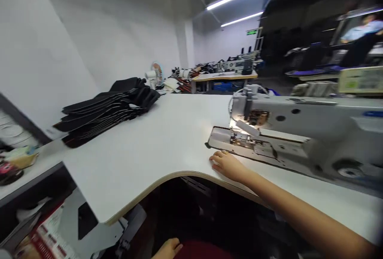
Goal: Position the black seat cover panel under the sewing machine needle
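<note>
Right hand [228, 165] lies flat and empty on the white table [155, 147], just by the grey sewing machine [299, 131]. Left hand [169, 249] rests low, curled, holding nothing. Black cloth pile [110, 109] sits at ten o'clock.

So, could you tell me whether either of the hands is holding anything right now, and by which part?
Nothing is held. The right hand rests flat on the white table beside the sewing machine; the left hand lies empty below the table edge.
</note>
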`<state>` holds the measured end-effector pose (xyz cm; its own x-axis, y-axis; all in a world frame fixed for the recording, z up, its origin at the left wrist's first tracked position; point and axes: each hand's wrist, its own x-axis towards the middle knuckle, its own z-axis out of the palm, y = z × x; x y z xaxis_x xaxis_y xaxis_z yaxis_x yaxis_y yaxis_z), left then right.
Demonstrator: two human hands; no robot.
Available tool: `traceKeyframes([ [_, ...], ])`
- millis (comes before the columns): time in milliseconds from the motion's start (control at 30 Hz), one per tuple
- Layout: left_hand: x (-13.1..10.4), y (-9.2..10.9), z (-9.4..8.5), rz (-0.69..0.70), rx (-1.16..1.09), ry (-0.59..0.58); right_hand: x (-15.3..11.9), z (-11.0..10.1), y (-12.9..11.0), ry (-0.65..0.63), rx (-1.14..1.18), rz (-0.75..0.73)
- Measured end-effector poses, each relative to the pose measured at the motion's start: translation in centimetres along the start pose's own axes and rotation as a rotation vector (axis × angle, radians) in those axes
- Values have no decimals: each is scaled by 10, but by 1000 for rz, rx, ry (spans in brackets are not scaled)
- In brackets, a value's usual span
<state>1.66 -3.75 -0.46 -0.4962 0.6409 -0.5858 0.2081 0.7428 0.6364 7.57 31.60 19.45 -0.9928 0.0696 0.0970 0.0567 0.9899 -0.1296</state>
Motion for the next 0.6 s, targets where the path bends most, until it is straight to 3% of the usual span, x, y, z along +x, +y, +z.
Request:
traceKeyframes([
  [100, -24, 24, -17, 117, -3, 17, 32, 24, -5, 59, -4, -41],
  [167, -45, 53, -41, 286, -3, 69, 51, 40, -8, 77, 8, -82],
  [233, -63, 85, -75, 526, 25, 255, 67, 52, -11, 98, 31, -110],
  [267, -69, 98, -97, 582, 29, 382, 75, 57, -13, 109, 39, -118],
  [333, -71, 113, -150, 611, -37, 591, 89, 64, -18, 125, 40, -129],
  [400, -61, 110, -212, 486, -252, 828, 101, 68, -26, 136, 26, -151],
  [600, -20, 42, -428, 153, -546, 1308, 116, 81, -40, 218, -23, -274],
])
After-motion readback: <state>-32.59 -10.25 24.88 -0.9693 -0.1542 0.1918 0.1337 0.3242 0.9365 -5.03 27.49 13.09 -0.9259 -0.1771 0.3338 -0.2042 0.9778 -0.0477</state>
